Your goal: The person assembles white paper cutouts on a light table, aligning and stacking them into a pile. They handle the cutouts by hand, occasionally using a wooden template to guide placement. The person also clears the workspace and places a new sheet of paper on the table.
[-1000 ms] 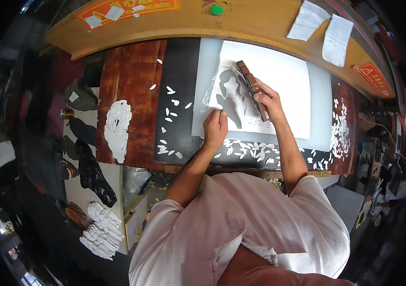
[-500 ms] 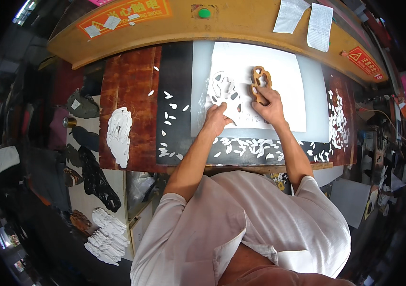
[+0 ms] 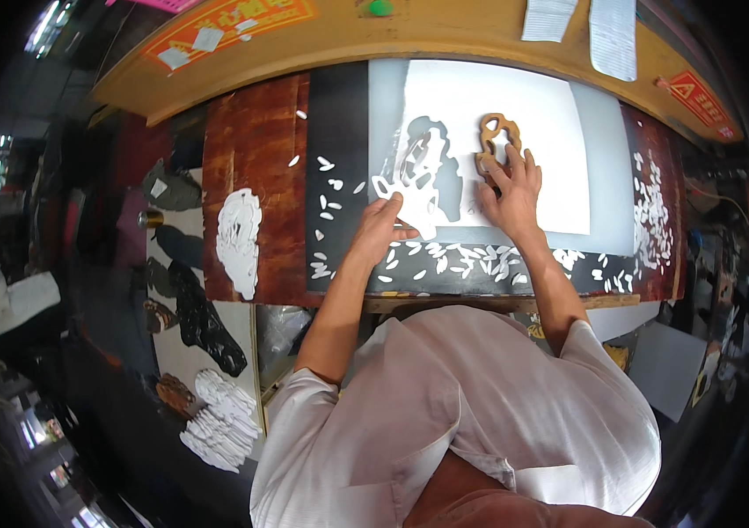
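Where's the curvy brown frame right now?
In the head view, the curvy brown frame is on the white sheet, its near end under the right hand, right of the grey cut-out hole.

- We count one left hand [image 3: 379, 229] and one right hand [image 3: 513, 194], two altogether.
- We have one brown die [image 3: 485, 139], one white sheet [image 3: 550, 141], one pale board [image 3: 612, 167].
- We see one held cut-out [image 3: 418, 204] and two white piles [image 3: 238, 245].
- We find two hanging papers [image 3: 613, 40], two orange labels [image 3: 700, 101], one green button [image 3: 381, 8], one can [image 3: 151, 219].
- We make out dozens of white scraps [image 3: 484, 259], too many to tally exactly.
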A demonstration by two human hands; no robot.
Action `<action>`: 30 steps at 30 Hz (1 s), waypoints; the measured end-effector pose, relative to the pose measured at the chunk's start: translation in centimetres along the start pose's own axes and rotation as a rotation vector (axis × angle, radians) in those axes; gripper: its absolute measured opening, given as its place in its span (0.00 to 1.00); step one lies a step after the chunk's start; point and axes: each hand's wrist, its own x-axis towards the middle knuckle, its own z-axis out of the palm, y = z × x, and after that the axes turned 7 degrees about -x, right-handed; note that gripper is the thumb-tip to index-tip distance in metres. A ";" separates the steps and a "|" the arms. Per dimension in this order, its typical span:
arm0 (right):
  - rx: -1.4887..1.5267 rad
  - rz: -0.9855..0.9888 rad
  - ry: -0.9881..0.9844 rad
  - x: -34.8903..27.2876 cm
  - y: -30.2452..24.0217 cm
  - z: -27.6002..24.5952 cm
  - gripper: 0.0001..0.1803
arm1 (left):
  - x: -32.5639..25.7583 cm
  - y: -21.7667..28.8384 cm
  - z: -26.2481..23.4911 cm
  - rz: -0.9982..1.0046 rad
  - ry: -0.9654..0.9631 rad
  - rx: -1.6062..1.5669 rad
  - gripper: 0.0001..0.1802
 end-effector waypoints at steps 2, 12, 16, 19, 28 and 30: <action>0.576 -0.048 -0.188 0.2 -2.5 -1.6 0.21 | -0.3 -0.4 0.4 -0.023 0.004 -0.049 0.25; 0.876 -0.181 -0.251 -3.6 -8.3 0.3 0.14 | -0.4 -2.5 0.7 -0.014 0.196 -0.134 0.20; 0.959 -0.204 -0.204 -4.3 -7.6 -0.2 0.10 | -0.2 -2.7 2.1 0.009 0.220 -0.039 0.17; 1.022 -0.283 -0.278 -4.6 -6.0 -1.3 0.06 | -0.5 -3.9 3.6 -0.025 0.233 0.038 0.16; 1.232 -0.644 -0.522 -7.8 -6.3 -4.8 0.06 | 0.2 -4.3 2.4 0.092 0.421 -0.008 0.17; 1.208 -0.404 -0.713 -7.4 -6.2 -5.7 0.08 | -0.4 -3.5 1.6 0.096 0.313 0.124 0.16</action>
